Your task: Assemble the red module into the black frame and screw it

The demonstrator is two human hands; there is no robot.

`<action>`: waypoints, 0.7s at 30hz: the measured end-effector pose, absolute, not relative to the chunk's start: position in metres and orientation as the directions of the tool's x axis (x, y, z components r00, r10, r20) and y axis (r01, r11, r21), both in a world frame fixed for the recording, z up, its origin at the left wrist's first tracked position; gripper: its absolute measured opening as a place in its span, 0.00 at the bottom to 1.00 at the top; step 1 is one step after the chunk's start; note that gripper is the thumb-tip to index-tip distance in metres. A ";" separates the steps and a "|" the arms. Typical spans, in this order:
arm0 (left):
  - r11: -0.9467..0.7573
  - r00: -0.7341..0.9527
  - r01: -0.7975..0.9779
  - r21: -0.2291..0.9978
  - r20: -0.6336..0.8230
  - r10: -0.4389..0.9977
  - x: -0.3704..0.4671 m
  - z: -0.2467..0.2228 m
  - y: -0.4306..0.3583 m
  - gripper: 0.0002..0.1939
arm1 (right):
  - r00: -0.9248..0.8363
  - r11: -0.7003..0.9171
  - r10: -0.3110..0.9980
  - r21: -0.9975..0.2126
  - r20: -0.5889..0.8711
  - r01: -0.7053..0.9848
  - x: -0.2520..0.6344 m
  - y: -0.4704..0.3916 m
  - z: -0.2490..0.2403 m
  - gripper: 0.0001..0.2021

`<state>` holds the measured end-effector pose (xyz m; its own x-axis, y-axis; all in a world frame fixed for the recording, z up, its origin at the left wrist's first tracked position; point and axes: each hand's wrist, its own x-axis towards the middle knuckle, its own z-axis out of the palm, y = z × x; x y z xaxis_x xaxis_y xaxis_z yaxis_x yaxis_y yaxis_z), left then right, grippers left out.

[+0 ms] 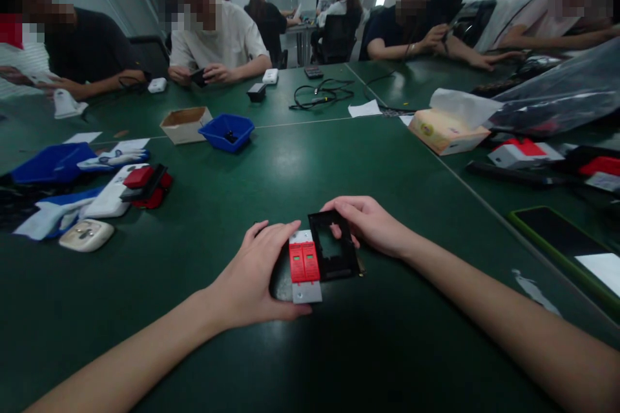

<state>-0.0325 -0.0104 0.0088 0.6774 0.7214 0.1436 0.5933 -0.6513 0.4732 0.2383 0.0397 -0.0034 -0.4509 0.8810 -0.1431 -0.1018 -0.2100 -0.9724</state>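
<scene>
Between the thumb and fingers of my left hand (256, 271) is a surge protector (305, 262) with a grey body, two red modules and small green windows. My right hand (371, 222) grips a black rectangular plastic frame (346, 264) by its far right corner. Through the frame's opening, a fingertip and the green table show. The frame's left edge is right beside the surge protector; whether they touch I cannot tell. A small brass-coloured bit pokes out at the frame's lower right corner.
On the green table (290, 168) stand a blue bin (237, 124), a cardboard box (177, 132) and a tissue box (448, 132). Gloves (58, 211) and red-black parts (148, 186) lie left. A green-edged phone-like object (542, 226) lies right. Several people sit opposite.
</scene>
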 end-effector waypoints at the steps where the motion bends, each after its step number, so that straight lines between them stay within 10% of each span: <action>1: -0.644 0.672 0.594 0.482 0.143 0.727 -0.032 0.009 -0.010 0.60 | -0.453 -0.219 0.880 -0.969 -0.144 -0.117 0.238 0.040 -0.004 0.26; 13: -0.600 0.642 0.596 0.533 0.132 0.755 -0.033 0.011 -0.009 0.57 | -0.386 -0.103 0.922 -0.955 0.013 -0.279 0.257 0.027 0.014 0.26; 16: -0.601 0.648 0.594 0.535 0.124 0.751 -0.033 0.012 -0.009 0.57 | -0.372 0.234 0.901 -0.972 0.225 -0.021 0.248 0.019 0.008 0.22; 21: -0.588 0.645 0.599 0.543 0.107 0.756 -0.035 0.009 -0.008 0.59 | -0.474 0.738 0.666 -0.601 0.575 0.308 0.241 0.020 -0.005 0.05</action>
